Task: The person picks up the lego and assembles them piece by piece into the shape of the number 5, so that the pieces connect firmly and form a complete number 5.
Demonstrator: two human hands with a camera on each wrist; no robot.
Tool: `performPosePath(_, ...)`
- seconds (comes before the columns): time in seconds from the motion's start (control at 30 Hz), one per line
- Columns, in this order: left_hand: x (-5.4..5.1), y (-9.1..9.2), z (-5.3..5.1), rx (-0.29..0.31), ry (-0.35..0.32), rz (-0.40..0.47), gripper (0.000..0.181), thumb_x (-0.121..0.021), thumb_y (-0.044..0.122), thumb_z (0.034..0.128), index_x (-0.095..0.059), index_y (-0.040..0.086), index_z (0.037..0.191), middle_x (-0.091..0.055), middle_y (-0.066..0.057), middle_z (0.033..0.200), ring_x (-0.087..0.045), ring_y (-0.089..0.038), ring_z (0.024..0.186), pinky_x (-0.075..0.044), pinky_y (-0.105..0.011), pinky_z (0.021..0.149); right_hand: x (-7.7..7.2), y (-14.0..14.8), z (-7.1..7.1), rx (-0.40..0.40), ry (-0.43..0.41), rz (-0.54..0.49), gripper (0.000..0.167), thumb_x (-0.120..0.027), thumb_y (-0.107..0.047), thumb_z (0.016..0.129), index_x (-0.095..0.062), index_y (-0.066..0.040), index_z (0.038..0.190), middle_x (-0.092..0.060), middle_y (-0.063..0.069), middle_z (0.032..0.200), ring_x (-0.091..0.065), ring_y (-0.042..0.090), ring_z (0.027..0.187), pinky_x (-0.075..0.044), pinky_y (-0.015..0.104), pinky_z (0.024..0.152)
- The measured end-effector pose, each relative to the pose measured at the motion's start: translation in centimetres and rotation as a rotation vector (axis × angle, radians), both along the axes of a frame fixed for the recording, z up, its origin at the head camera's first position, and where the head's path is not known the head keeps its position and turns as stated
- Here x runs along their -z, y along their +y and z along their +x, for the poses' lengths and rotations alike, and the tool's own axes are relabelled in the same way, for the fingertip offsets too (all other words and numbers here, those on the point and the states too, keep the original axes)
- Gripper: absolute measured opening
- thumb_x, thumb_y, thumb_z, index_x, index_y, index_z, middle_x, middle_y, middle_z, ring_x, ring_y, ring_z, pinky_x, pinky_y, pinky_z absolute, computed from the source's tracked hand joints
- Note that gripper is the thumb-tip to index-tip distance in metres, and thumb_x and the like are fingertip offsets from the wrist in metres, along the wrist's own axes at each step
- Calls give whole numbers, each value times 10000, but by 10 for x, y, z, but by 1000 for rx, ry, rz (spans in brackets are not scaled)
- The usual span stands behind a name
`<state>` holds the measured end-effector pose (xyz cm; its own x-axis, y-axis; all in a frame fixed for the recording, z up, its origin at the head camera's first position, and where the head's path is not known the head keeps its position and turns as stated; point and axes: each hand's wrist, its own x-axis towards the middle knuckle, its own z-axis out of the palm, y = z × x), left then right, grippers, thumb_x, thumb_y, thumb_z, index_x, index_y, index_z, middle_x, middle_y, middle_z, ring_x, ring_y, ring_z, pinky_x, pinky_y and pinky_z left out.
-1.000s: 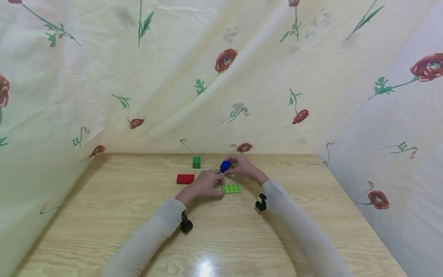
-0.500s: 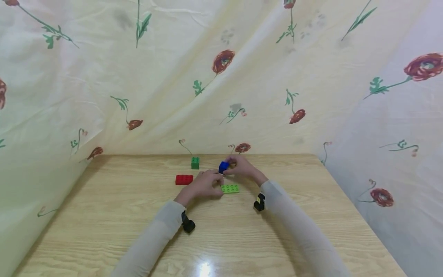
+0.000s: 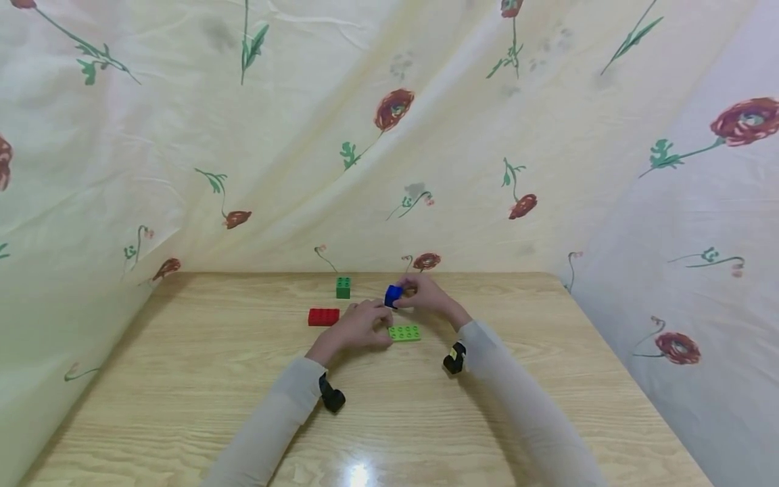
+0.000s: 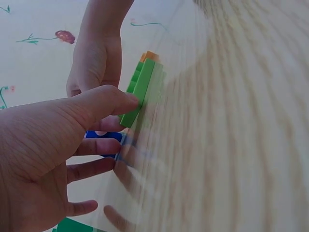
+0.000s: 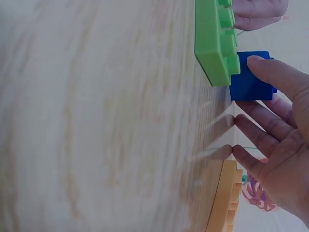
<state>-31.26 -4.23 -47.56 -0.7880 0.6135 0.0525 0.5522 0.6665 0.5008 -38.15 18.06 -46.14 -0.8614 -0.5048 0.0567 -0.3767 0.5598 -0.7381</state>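
Right now, a small blue plastic block [image 3: 391,296] is being pinched by the right hand [image 3: 426,295], with the thumb on one side and fingers on the other. The grip is being kept narrow, just as wide as the block, and the other fingers are being spread out. Whether the block is touching the wooden table [image 3: 377,426] cannot be told.

A flat light green plastic brick [image 3: 404,333] is being held at its left end by the thumb and pointing finger of the left hand [image 3: 363,326]. That grip is being kept nearly closed, and the other fingers are being held apart. The brick is lying in front of the blue block, bumps up.

An orange plastic brick [image 5: 224,198] is being shown near the right hand's little finger. A long red plastic brick [image 3: 324,316] is sitting just left of the left hand, and a dark green plastic block [image 3: 343,287] is standing behind it.
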Motion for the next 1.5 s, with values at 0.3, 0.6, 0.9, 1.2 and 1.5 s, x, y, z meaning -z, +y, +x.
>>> performPosePath(0.3, 0, 1, 1, -3, -7, 19, 235, -790, 380, 874, -665, 247, 1022, -595, 29, 1183, -552, -229, 1152, -362, -575, 1070, -1, 0, 2, 6, -5, -42, 294, -803, -64, 864, -690, -8, 1130, -733, 159, 1141, -680, 294, 1115, -463, 522, 1082)
performPosePath(0.6, 1, 0, 3, -15, -21, 25, 224, -789, 384, 873, -671, 259, 1017, -600, 29, 1208, -552, -226, 1170, -356, -577, 1087, 0, 1, 4, 39, -36, -33, 350, -778, -61, 888, -690, -16, 1224, -716, 154, 1209, -674, 293, 1149, -500, 481, 1049)
performPosePath(0.9, -2, -1, 5, -14, -20, 38, 232, -796, 362, 874, -688, 235, 1035, -604, 13, 1200, -554, -248, 1200, -369, -547, 1070, -3, 7, 4, 30, -48, -26, 405, -766, -73, 901, -666, -13, 1288, -711, 171, 1242, -673, 299, 1161, -542, 420, 993)
performPosePath(1.2, 0, -1, 8, -6, -15, 52, 229, -793, 343, 872, -681, 221, 1030, -596, 25, 1200, -551, -240, 1194, -377, -512, 1037, -10, 20, 14, 35, -69, -46, 428, -758, -110, 915, -657, -41, 1325, -707, 164, 1263, -670, 298, 1173, -534, 442, 998)
performPosePath(1.5, 2, -2, 8, -11, -16, 67, 231, -789, 351, 873, -678, 220, 1028, -594, 37, 1217, -549, -224, 1195, -373, -476, 1031, -14, 33, 21, 20, -51, -78, 462, -751, -106, 923, -630, -34, 1363, -671, 188, 1321, -654, 336, 1199, -530, 459, 1018)
